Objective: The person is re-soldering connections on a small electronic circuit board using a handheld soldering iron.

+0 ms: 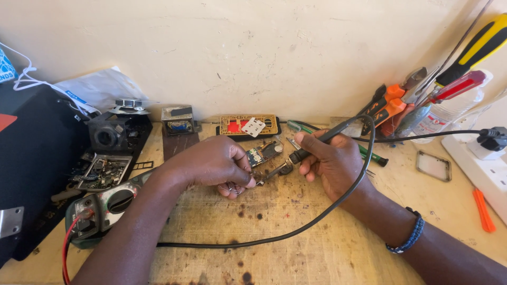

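My right hand [330, 161] grips a black soldering iron [322, 141] like a pen, its tip pointing down-left at a small metal part on the wooden bench. The iron's black cord [296, 229] loops round my right wrist and across the bench. My left hand [214, 163] pinches a thin coil of solder wire [236, 187] close to the iron's tip. A small circuit board [262, 153] lies just behind my fingers.
A multimeter [100, 208] with red leads lies at the left beside a black case [31, 153]. Pliers and screwdrivers [422, 95] stand at the back right. A white power strip [483, 163] and an orange tool [483, 210] lie at the right.
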